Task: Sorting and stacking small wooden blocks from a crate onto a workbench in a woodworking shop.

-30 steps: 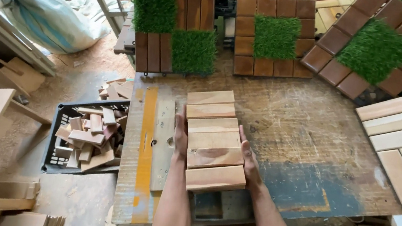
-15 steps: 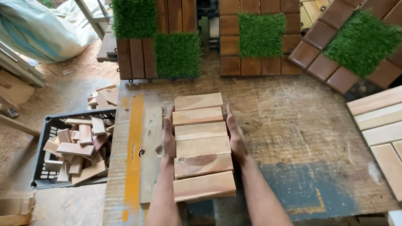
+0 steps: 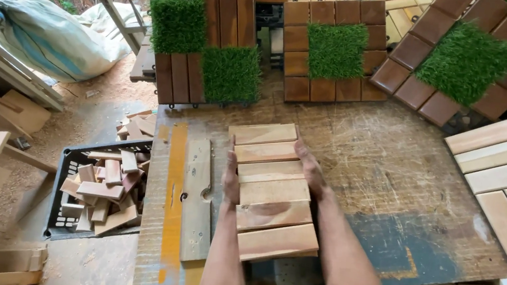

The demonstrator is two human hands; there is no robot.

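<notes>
Both hands press flat against the sides of a row of six pale wooden slats (image 3: 266, 190), the left hand (image 3: 232, 174) on its left edge and the right hand (image 3: 311, 171) on its right edge, fingers straight and squeezing the slats between them. The slats lie side by side near the front middle of the worn surface (image 3: 387, 168). Just left of them lies a grey notched board (image 3: 197, 199) beside a yellow stripe. Further back rest tiles of dark wood and green turf (image 3: 207, 48). Pale slat tiles (image 3: 504, 179) sit at the right. On the floor to the left, a black crate (image 3: 62, 170) holds wood offcuts.
</notes>
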